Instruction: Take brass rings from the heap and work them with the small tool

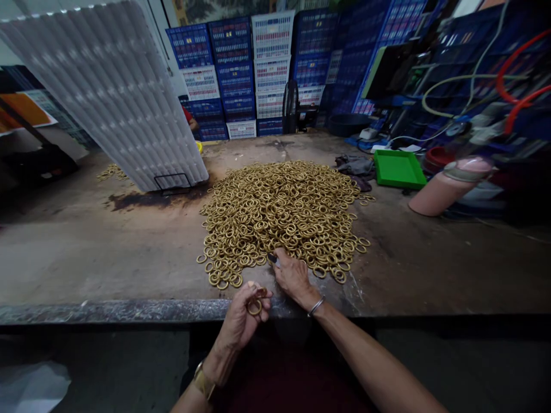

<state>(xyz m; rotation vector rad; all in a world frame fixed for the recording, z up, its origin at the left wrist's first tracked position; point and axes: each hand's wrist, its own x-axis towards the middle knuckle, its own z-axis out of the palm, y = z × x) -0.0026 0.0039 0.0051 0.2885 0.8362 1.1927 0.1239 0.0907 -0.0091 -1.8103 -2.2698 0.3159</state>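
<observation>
One pile of brass-coloured rings [284,212] lies on the table [129,252] just beyond both hands: right hand [293,278] nearer, at its front edge, gripping a small dark tool [273,259]; left hand [243,315] lower, holding at least one ring [255,314].

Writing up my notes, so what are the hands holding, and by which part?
The left hand holds at least one gold-coloured ring by its rim; the right hand holds a small dark-and-grey object, gripped part hidden.

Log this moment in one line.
left hand: holding gold-coloured ring | right hand: holding small dark tool | right-hand position: near edge of ring pile
</observation>
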